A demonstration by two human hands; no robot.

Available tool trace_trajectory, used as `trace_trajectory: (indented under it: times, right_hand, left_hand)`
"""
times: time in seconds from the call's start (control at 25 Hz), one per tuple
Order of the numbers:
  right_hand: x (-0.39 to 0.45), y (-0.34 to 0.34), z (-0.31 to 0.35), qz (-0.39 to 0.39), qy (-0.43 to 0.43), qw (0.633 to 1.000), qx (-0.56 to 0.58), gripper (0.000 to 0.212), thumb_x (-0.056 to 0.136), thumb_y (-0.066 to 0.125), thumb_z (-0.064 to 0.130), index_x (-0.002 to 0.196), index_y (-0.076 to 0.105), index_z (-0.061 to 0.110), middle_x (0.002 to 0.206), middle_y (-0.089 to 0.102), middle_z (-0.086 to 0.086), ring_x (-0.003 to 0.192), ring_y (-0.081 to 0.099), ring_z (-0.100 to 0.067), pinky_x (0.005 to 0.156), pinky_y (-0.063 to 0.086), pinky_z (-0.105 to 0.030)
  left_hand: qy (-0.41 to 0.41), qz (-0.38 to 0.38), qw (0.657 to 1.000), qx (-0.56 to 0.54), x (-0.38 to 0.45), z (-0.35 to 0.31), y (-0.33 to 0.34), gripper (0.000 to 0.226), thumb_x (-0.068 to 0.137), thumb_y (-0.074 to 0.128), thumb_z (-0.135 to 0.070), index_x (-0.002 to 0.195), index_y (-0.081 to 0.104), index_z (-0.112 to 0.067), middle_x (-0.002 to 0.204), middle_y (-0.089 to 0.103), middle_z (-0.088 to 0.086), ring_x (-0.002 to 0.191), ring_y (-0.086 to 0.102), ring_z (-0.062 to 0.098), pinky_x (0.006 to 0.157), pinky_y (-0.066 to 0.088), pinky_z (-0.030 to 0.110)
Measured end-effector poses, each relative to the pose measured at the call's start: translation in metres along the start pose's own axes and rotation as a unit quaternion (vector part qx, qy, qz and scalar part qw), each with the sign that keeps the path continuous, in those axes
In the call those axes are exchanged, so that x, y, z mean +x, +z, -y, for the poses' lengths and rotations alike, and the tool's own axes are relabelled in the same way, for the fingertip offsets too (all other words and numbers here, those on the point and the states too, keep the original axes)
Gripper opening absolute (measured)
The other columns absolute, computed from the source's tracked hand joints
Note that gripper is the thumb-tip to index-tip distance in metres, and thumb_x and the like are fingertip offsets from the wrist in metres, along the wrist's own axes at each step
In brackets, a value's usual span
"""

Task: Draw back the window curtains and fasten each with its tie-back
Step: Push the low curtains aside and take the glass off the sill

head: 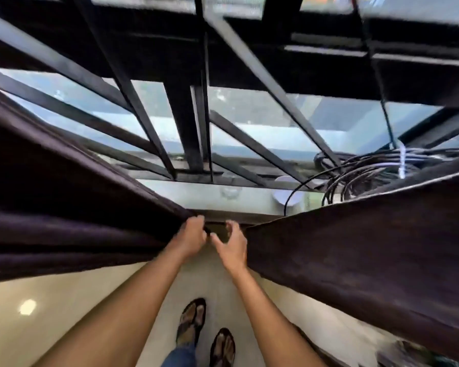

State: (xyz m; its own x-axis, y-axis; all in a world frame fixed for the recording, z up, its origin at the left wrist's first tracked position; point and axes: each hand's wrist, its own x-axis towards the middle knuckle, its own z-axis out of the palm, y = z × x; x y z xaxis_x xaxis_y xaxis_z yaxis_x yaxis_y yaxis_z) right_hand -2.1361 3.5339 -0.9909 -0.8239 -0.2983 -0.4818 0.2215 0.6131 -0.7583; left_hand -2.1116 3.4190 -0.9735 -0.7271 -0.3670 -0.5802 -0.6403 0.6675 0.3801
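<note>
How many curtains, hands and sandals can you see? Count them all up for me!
Curtains: 2, the left curtain and the right curtain.
Hands: 2, the left hand and the right hand.
Sandals: 2, the left sandal and the right sandal.
Total: 6

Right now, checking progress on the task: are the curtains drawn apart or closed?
Partly open. The left curtain and right curtain leave a gap showing the window grille; each hand grips an edge.
</note>
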Motion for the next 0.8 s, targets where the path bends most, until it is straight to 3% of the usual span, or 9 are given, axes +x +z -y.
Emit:
trace_trajectory:
  times: [0.16, 0.32, 0.44, 0.56, 0.72, 0.8]
  right_hand:
    - [0.083, 0.016, -0.013, -0.069, 0.025, 0.996, 0.041, 0.064, 0.077, 0.072, 0.018, 0.13, 0.042, -0.001, 0.131, 0.05, -0.018, 0.123, 0.046, -0.03, 0.104, 0.035, -0.033]
    - [0.136, 0.026, -0.023, -0.073, 0.049, 0.996, 0.021, 0.086, 0.077, 0.073, 0.026, 0.142, 0.023, 0.002, 0.143, 0.035, -0.019, 0.132, 0.032, -0.032, 0.106, 0.025, -0.034]
    - [0.162, 0.041, -0.033, -0.065, 0.053, 0.996, -0.003, 0.097, 0.075, 0.074, 0.032, 0.144, 0.013, 0.002, 0.148, 0.024, -0.019, 0.137, 0.021, -0.033, 0.111, 0.017, -0.036]
    - [0.18, 0.05, -0.032, -0.137, 0.066, 0.988, 0.017, 0.089, 0.072, 0.077, 0.035, 0.136, 0.027, 0.0, 0.14, 0.034, -0.019, 0.13, 0.029, -0.035, 0.103, 0.03, -0.039]
    - [0.187, 0.047, -0.028, -0.202, 0.025, 0.979, 0.024, 0.074, 0.065, 0.081, 0.03, 0.122, 0.042, 0.001, 0.124, 0.05, -0.015, 0.117, 0.039, -0.032, 0.087, 0.04, -0.038]
    - [0.177, 0.042, -0.036, -0.202, 0.026, 0.979, 0.02, 0.075, 0.062, 0.08, 0.029, 0.12, 0.043, 0.001, 0.122, 0.051, -0.015, 0.116, 0.041, -0.032, 0.083, 0.039, -0.035]
  left_hand:
    - [-0.025, -0.002, 0.996, 0.083, 0.081, 0.008, 0.007, 0.033, 0.089, 0.045, -0.009, 0.119, 0.047, 0.004, 0.124, 0.053, 0.025, 0.118, 0.049, 0.037, 0.097, 0.039, 0.037]
    - [-0.045, 0.103, 0.972, 0.207, 0.131, 0.016, 0.018, 0.059, 0.091, 0.047, -0.02, 0.135, 0.024, 0.011, 0.141, 0.031, 0.025, 0.132, 0.03, 0.036, 0.109, 0.028, 0.038]
    - [-0.049, 0.152, 0.949, 0.272, 0.155, 0.027, 0.039, 0.068, 0.09, 0.046, -0.033, 0.139, 0.023, 0.008, 0.146, 0.022, 0.027, 0.136, 0.019, 0.04, 0.115, 0.019, 0.041]
    - [-0.064, 0.139, 0.949, 0.274, 0.157, 0.033, 0.054, 0.081, 0.088, 0.046, -0.04, 0.141, 0.011, 0.011, 0.149, 0.009, 0.03, 0.139, 0.006, 0.043, 0.118, 0.007, 0.043]
    - [-0.09, 0.158, 0.957, 0.225, 0.159, 0.039, 0.053, 0.088, 0.083, 0.051, -0.038, 0.141, 0.005, 0.009, 0.15, 0.005, 0.024, 0.14, 0.001, 0.039, 0.114, 0.022, 0.05]
    - [-0.108, 0.17, 0.96, 0.192, 0.157, 0.041, 0.052, 0.093, 0.084, 0.053, -0.034, 0.142, -0.008, 0.006, 0.152, -0.008, 0.021, 0.142, -0.01, 0.034, 0.115, 0.019, 0.051]
